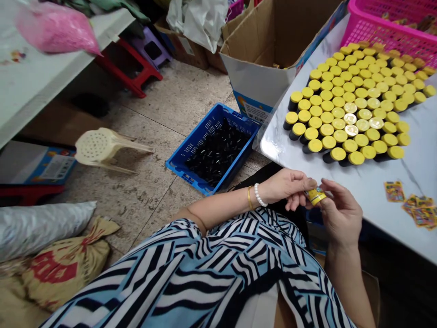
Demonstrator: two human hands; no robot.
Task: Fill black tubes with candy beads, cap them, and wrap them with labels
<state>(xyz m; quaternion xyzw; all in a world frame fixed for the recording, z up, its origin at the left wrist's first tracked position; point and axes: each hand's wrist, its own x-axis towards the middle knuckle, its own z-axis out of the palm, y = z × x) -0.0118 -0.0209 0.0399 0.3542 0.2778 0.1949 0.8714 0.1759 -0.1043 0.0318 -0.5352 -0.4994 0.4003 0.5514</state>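
Note:
My left hand [294,186], with a pearl bracelet [260,195] and a gold bangle [250,197] at its wrist, pinches one side of a small yellow-capped container [316,197]. Fingers of my right hand [342,214] close on its other side. A printed yellow surface shows between the fingertips; much of the container is hidden by them. Both hands are above my lap, beside the table's front edge. On the marbled white tabletop [283,148] stand many black containers with yellow caps [337,111], packed close together. Small printed stickers [421,212] lie at the right, some overlapping.
A blue crate [174,169] holding black pieces [218,155] sits on the floor. Behind it stands an open cardboard box [252,75]. A pink basket [392,34] is at the table's back. Leftward are a cream stool [94,148], a red stool [129,77] and sacks [68,264].

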